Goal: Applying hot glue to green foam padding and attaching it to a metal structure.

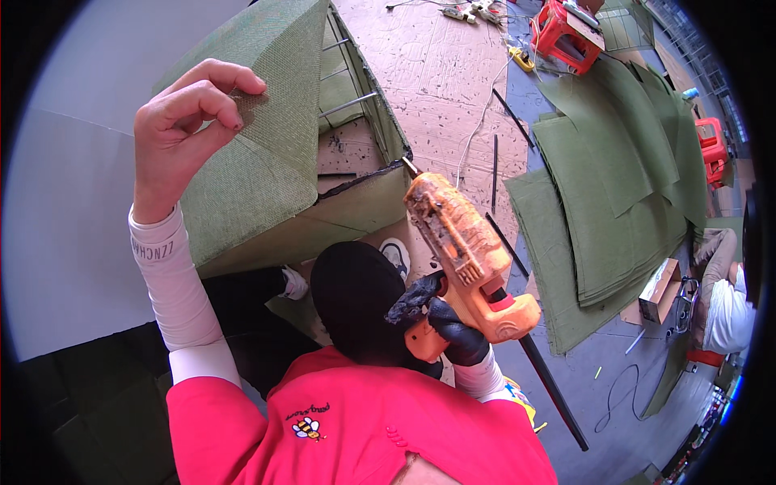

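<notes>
My right hand point(457, 331), in a black, glue-smeared glove, grips an orange glue gun point(461, 242). A long black glue stick point(554, 392) sticks out of its back end. The metal nozzle touches or nearly touches the corner of a box-shaped frame point(388, 121), whose edge carries black glue. Bare fingers curl on my left hand point(184, 129), at a green mesh sheet point(275, 162) slanting over the frame. Creases run from the fingertips, which seem to pinch the sheet, though the exact contact is hard to see. Thin metal rods point(347, 105) cross the frame's open side.
Stacked green sheets point(614, 210) lie to the right. Black glue sticks point(495, 174) are scattered over the cardboard point(436, 73), with a white cord point(479, 129) beside them. Red stools point(566, 36) stand farther off. Another person point(723, 299) sits at the far right near an open carton point(660, 289).
</notes>
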Demonstrator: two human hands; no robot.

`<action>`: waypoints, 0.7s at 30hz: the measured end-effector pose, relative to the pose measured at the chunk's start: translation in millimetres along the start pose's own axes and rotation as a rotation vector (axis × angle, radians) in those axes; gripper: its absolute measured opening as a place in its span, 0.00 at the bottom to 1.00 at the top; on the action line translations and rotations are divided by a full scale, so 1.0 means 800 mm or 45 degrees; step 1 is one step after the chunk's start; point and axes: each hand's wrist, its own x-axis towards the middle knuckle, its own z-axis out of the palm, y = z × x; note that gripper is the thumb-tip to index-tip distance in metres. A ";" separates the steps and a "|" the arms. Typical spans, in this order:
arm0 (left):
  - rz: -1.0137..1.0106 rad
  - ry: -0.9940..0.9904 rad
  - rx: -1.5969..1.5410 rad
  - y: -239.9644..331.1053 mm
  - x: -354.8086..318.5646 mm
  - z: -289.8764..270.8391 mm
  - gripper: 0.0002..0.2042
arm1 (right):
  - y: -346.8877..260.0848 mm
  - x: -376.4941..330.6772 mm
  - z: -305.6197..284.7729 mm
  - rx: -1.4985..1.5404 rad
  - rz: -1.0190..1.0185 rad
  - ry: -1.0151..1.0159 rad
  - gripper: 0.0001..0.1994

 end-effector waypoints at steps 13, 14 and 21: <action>-0.039 -0.011 -0.006 0.002 0.001 0.000 0.08 | 0.030 0.002 -0.006 0.159 0.000 -0.055 0.20; -0.036 -0.014 -0.007 0.001 0.002 0.000 0.08 | 0.027 0.002 -0.005 0.363 0.013 0.023 0.20; -0.003 -0.027 -0.012 0.002 0.007 0.003 0.07 | -0.068 0.032 -0.023 0.247 0.089 -0.064 0.19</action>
